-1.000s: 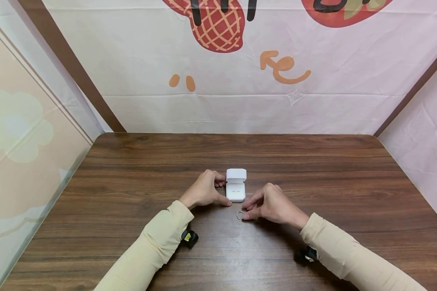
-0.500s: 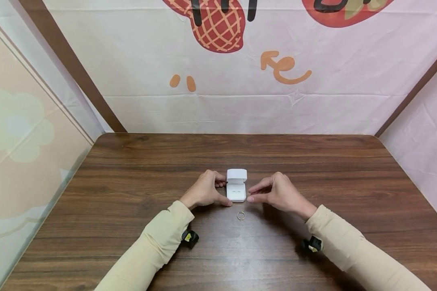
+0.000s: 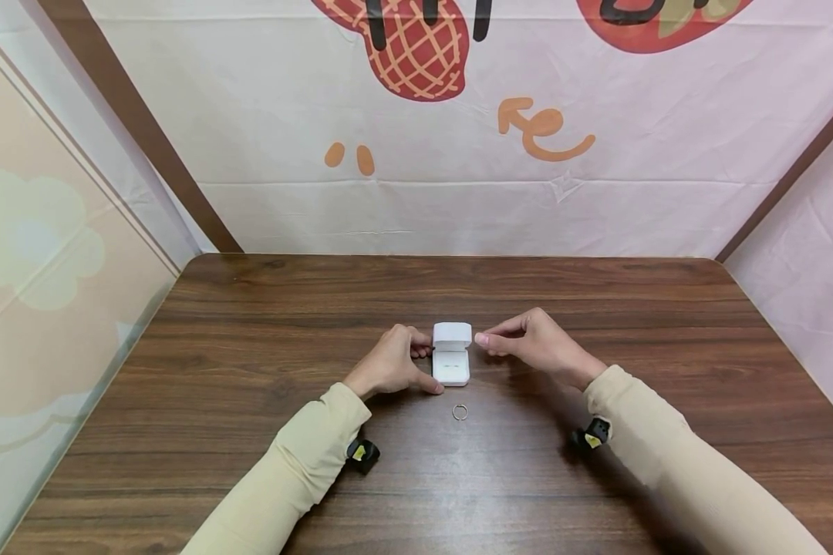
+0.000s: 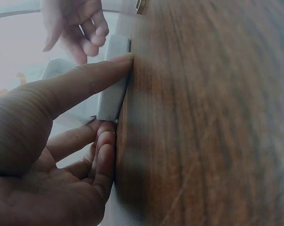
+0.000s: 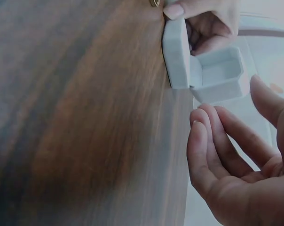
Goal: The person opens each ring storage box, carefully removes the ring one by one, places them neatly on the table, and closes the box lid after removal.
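Observation:
A small white ring box (image 3: 451, 368) stands on the table with its lid (image 3: 453, 334) raised; a pale insert with a slot lines its base. My left hand (image 3: 392, 361) holds the box from the left, thumb at the front corner and fingers along the side, as the left wrist view also shows. Beside the lid's right edge is my right hand (image 3: 544, 345), holding nothing, its thumb and fingers apart around the lid's corner in the right wrist view (image 5: 240, 160). A thin metal ring (image 3: 460, 412) lies on the wood just in front of the box.
The brown wood-grain table (image 3: 284, 308) reaches back to a printed fabric backdrop (image 3: 264, 208). Another fabric panel (image 3: 55, 308) borders the left side. Black wrist cameras sit under both sleeves (image 3: 312, 439).
My right hand has let go of the ring, leaving it on the table, and moved up and back to the right of the lid. My left hand stays at the box.

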`<state>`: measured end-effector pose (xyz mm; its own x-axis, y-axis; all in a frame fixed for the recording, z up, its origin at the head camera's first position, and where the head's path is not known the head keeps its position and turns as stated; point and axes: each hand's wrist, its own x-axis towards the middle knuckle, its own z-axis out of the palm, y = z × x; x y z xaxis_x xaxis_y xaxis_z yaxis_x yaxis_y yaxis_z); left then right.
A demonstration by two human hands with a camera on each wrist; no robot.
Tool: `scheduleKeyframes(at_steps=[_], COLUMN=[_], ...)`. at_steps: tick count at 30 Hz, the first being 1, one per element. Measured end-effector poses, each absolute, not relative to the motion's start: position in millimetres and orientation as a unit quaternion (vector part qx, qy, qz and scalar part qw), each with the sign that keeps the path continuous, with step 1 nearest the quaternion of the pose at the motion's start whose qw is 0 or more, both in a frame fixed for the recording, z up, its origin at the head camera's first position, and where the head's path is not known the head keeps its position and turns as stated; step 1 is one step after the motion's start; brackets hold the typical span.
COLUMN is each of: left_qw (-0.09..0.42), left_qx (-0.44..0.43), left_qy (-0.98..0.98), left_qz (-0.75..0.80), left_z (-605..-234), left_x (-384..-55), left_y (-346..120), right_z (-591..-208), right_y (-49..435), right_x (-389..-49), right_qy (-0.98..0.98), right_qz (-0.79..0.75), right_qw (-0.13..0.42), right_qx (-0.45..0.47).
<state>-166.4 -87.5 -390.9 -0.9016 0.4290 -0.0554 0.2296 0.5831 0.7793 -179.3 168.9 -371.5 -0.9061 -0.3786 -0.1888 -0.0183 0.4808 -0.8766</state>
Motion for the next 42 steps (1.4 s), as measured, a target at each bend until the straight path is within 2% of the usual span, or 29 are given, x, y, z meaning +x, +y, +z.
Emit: scheduleKeyframes(at_steps=[12, 25, 33, 42], left_qw=[0.117, 0.119, 0.108, 0.105], left_qx=[0.195, 0.203, 0.209, 0.215], left_qy=[0.878, 0.874, 0.883, 0.882], left_qz=[0.421, 0.426, 0.406, 0.407], left_z=[-392.7, -392.1, -394.6, -392.9], left_x=[-166.9, -167.6, -168.7, -167.0], left_y=[-88.2, -88.3, -88.2, -89.0], right_z=[-375.8, -377.1, -377.7, -379.8], right_y=[160.8, 153.6, 153.1, 155.2], right_x=[-197.2, -202.1, -199.4, -192.3], right_qy=[0.806, 0.791, 0.807, 0.854], right_qz=[-0.525, -0.529, -0.515, -0.449], right_qw=[0.252, 0.285, 0.263, 0.188], right_qx=[-0.109, -0.116, -0.122, -0.181])
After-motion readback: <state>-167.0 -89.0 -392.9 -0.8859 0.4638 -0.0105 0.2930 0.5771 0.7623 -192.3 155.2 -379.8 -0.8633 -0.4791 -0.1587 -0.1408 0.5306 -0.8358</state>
